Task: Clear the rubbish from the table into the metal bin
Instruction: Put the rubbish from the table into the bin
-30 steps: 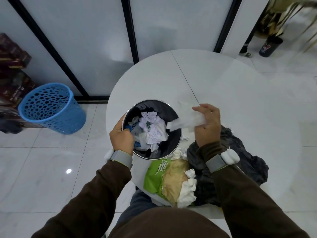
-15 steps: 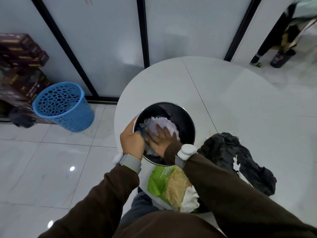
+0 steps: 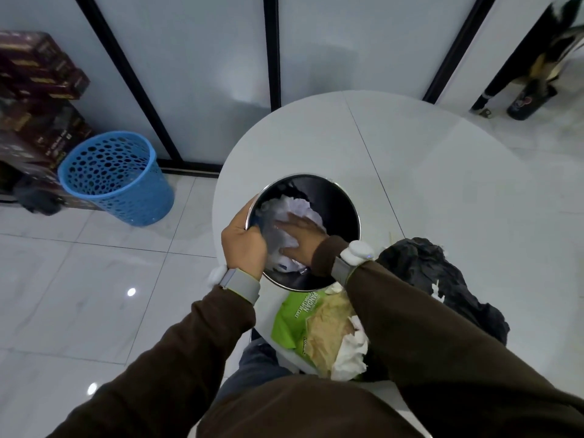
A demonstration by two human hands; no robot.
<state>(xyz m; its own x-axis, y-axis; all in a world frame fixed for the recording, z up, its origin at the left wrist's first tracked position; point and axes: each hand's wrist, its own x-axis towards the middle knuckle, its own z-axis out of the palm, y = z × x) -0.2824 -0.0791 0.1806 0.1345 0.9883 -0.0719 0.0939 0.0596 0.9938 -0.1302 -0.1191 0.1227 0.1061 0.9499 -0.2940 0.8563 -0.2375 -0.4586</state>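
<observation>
Metal bin [image 3: 349,213] is stood at the table's [image 3: 442,172] 8 o'clock edge, its rim gripped by the left hand [image 3: 245,245]; crumpled paper [image 3: 295,205] inside is pressed by the flattened right hand [image 3: 300,237].

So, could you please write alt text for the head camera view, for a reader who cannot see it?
A person's right hand presses crumpled paper down inside a metal bin on a round white table, while the left hand grips the bin's rim. A green wrapper and a black bag lie nearby.
</observation>
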